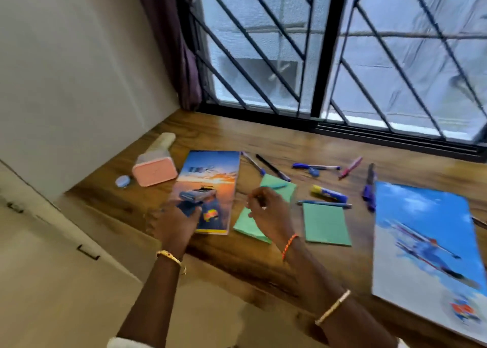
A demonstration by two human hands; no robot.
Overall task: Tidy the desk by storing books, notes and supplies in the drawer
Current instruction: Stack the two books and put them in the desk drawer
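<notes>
A sunset-cover notebook (pixel 210 179) lies on the wooden desk (pixel 263 258). My left hand (pixel 176 221) rests on its lower left corner, fingers closed around a small blurred blue object (pixel 189 208). My right hand (pixel 267 213) hovers with curled, pinched fingers over a green sticky pad (pixel 246 226); whether it holds anything is unclear. Two more green pads (pixel 280 186) (pixel 326 223) lie near it. Beyond them are scattered pens (pixel 272 167), a glue stick (pixel 329 192) and a purple marker (pixel 370 189). A large blue-cover notebook (pixel 427 242) lies at the right.
A pink box with a clear lid (pixel 154 172), a small round blue item (pixel 122 181) and a cream roll (pixel 166 140) sit at the desk's left end by the wall. Cream cabinet fronts with a dark handle (pixel 88 251) are at the lower left. A barred window (pixel 316 57) runs behind the desk.
</notes>
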